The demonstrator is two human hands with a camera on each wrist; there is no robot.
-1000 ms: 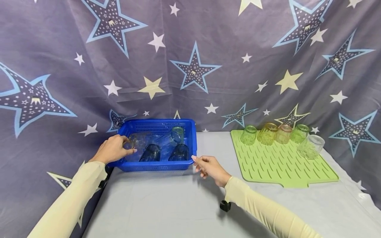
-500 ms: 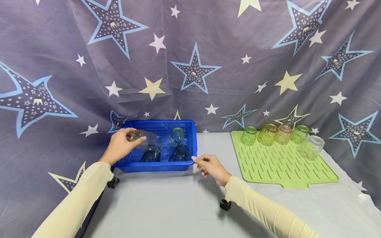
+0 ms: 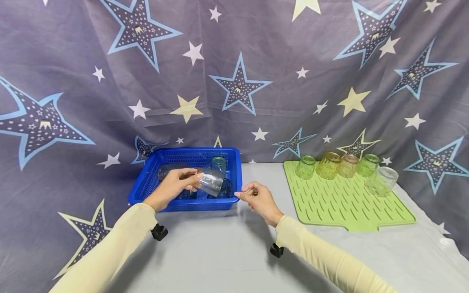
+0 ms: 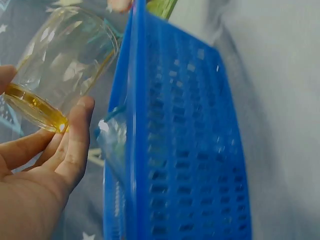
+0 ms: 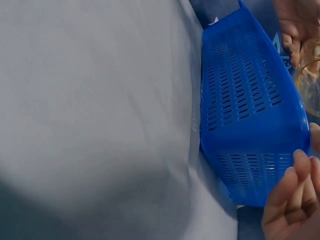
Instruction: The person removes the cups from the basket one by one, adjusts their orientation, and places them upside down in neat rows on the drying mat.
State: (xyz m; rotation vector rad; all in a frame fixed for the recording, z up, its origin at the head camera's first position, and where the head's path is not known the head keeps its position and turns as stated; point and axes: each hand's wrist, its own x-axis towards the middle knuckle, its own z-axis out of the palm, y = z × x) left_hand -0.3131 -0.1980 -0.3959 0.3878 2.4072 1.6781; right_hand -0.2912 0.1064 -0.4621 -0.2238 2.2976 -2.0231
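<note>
My left hand (image 3: 174,187) grips a clear drinking glass (image 3: 211,182) by its amber-tinted base, low over the blue plastic basket (image 3: 183,206). The glass lies tilted on its side, mouth pointing right and slightly down in the head view. Thumb and fingers span the amber base (image 4: 37,107) in the left wrist view. At the basket's front right corner, my right hand (image 3: 261,202) pinches the rim between thumb and fingers (image 5: 285,192). Inside the basket are a green-tinted glass (image 3: 219,162), dark-looking glasses (image 3: 226,188) partly hidden by the held one, and another glass (image 3: 164,170) behind my left hand.
A light green ridged drying mat (image 3: 340,203) lies on the right of the white-covered table (image 3: 205,252). Along its back stand green, yellow and pinkish glasses (image 3: 349,166), with a clear glass (image 3: 382,181) at the right. A star-patterned curtain (image 3: 238,134) hangs directly behind.
My left hand has lifted the amber-based glass from the basket's left side and carried it right, across the basket, toward my right hand. The right hand stays at the corner.
</note>
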